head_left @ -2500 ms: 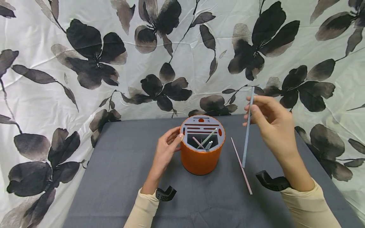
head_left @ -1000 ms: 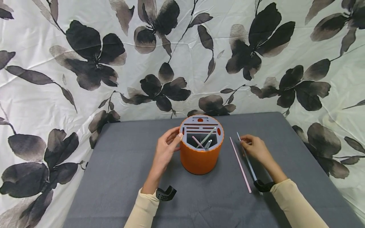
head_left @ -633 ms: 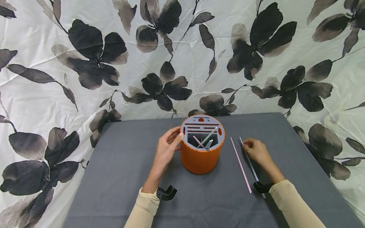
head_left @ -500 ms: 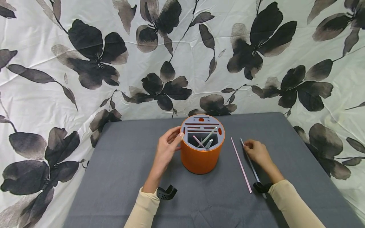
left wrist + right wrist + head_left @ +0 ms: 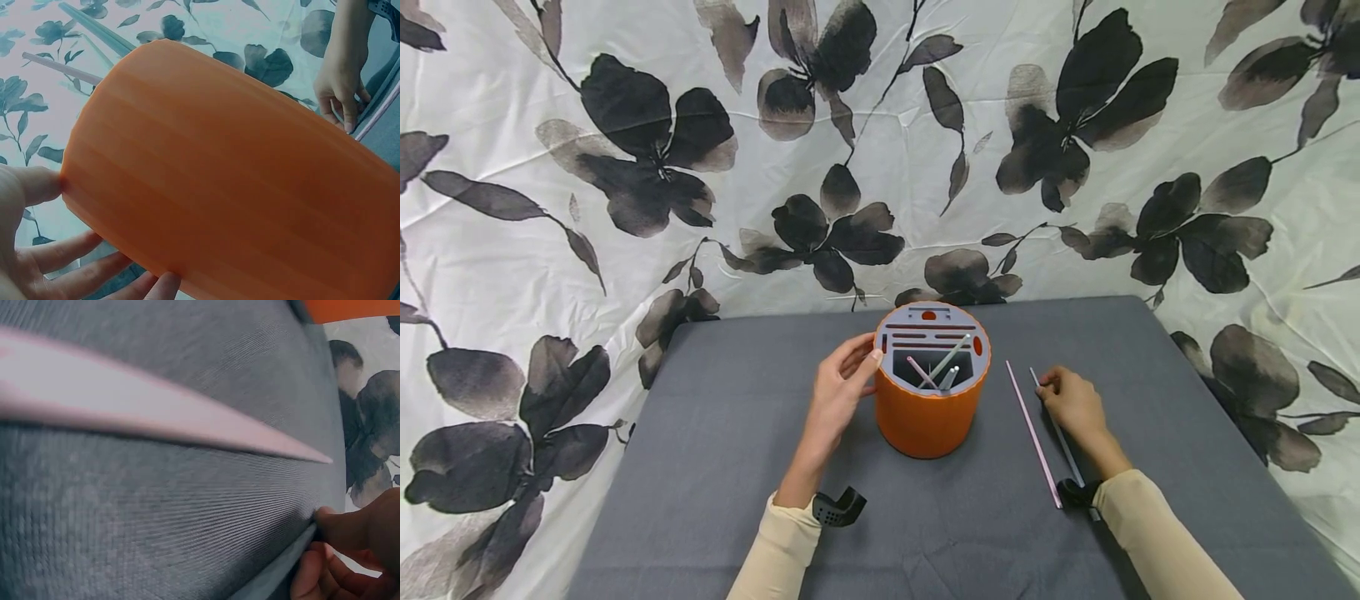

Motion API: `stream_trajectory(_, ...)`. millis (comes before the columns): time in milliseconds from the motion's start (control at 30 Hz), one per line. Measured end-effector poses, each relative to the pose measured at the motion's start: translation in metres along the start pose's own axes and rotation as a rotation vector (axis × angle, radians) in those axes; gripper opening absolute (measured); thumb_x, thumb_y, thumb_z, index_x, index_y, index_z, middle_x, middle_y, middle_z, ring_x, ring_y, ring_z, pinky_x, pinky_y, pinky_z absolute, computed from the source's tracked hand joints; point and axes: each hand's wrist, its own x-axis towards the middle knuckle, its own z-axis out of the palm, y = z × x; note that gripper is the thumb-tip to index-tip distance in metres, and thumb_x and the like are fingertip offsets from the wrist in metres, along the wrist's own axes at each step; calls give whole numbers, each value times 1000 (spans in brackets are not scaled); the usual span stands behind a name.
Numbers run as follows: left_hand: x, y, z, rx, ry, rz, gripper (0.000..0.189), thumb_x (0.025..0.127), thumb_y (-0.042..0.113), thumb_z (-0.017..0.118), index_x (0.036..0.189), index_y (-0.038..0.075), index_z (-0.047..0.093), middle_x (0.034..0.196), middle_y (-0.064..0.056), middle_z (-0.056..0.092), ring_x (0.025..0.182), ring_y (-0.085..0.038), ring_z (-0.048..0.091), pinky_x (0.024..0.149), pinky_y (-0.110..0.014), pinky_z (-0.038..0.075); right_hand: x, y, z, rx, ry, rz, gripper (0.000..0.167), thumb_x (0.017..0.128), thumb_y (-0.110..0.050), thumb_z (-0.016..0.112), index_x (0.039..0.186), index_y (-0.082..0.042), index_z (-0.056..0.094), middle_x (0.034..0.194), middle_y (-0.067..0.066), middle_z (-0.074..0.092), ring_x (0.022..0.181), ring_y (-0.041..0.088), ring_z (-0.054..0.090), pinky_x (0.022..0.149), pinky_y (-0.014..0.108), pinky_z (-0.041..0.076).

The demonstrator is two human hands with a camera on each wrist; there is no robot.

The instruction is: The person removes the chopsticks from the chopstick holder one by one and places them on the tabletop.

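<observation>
An orange cylindrical pen holder (image 5: 925, 429) with a slotted pale grey top stands upright on the table. My left hand (image 5: 838, 392) holds its left side, thumb near the rim and fingers around the wall. Several straws (image 5: 103, 34) in pink, pale green and blue-grey lean in its square compartment. To the holder's right, my right hand (image 5: 1075, 406) pinches a blue-grey straw (image 5: 1066, 450) near its far end, low over the cloth. Beside that straw, almost parallel, lies a pink straw (image 5: 1033, 433). The wrist strap hides part of the blue-grey straw's near end.
Grey cloth covers the table (image 5: 730, 433). A white curtain with dark flowers (image 5: 842, 108) hangs right behind the table's far edge. Black camera mounts (image 5: 838, 508) sit on both wrists.
My right hand has come down from above the table, bringing the raised blue-grey straw to lie flat beside the pink one. It has shifted slightly since. My left hand stays on the holder.
</observation>
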Motion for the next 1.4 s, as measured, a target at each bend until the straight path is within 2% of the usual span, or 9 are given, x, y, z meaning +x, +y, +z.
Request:
stream_trajectory(333, 3, -1, 0, -2, 0, -8, 42, 99, 35, 72, 138, 21, 67, 139, -6, 69, 122, -25, 69, 86, -43, 64, 2, -4, -2, 19, -1, 21, 15, 95, -16, 67, 102, -2, 69, 85, 11, 71, 72, 23, 61, 61, 34, 42)
stream_trajectory(500, 3, -1, 0, -6, 0, -9, 42, 99, 34, 72, 139, 21, 67, 139, -6, 69, 122, -25, 69, 86, -43, 64, -1, -9, -4, 32, 72, -1, 13, 95, -14, 69, 100, -3, 72, 84, 10, 72, 71, 21, 61, 61, 32, 41)
stream_trajectory(633, 3, -1, 1, -10, 2, -8, 41, 100, 34, 72, 138, 21, 67, 139, -5, 69, 122, -25, 69, 85, -43, 64, -3, -20, -8, 110, 150, -107, 11, 96, -10, 70, 104, -4, 75, 91, 13, 75, 77, 21, 65, 61, 27, 45)
stream_trajectory(767, 3, 0, 2, -5, 8, -5, 41, 99, 35, 72, 138, 22, 67, 139, -5, 69, 122, -24, 69, 85, -43, 64, -5, -36, -15, 199, 162, -238, 13, 97, -8, 73, 109, -4, 75, 98, 15, 76, 85, 22, 68, 67, 17, 48)
stream_trajectory(833, 4, 1, 2, -1, 10, -5, 41, 99, 35, 72, 138, 22, 67, 139, -5, 69, 123, -24, 69, 86, -44, 64, -5, -44, -19, 228, 147, -273, 15, 98, -10, 73, 112, -5, 75, 102, 14, 76, 89, 16, 67, 73, 15, 49)
stream_trajectory(967, 4, 1, 3, 2, 8, -3, 42, 100, 36, 71, 139, 21, 67, 140, -5, 68, 124, -24, 68, 88, -44, 64, -6, -57, -27, 296, 107, -298, 19, 101, -14, 70, 119, -9, 74, 112, 11, 75, 96, -6, 61, 82, 14, 51)
stream_trajectory(1067, 4, 0, 3, 0, 8, -2, 42, 100, 36, 71, 139, 21, 67, 141, -5, 68, 124, -24, 68, 88, -44, 64, -8, -69, -34, 370, 86, -330, 22, 102, -15, 69, 123, -11, 73, 118, 9, 74, 101, -13, 58, 88, 14, 51)
stream_trajectory(1200, 3, 1, 3, -5, 9, 0, 42, 100, 35, 71, 139, 21, 67, 141, -6, 68, 124, -25, 68, 88, -44, 64, -13, -86, -43, 453, 94, -403, 25, 101, -11, 70, 126, -12, 73, 123, 7, 72, 107, -6, 61, 93, 13, 49)
stream_trajectory(1400, 2, 1, 3, -4, 9, 1, 41, 100, 35, 71, 138, 21, 67, 141, -4, 68, 125, -23, 68, 87, -44, 64, -22, -111, -56, 478, 144, -522, 38, 95, 1, 73, 128, -16, 73, 126, 1, 71, 115, 1, 59, 98, 14, 47)
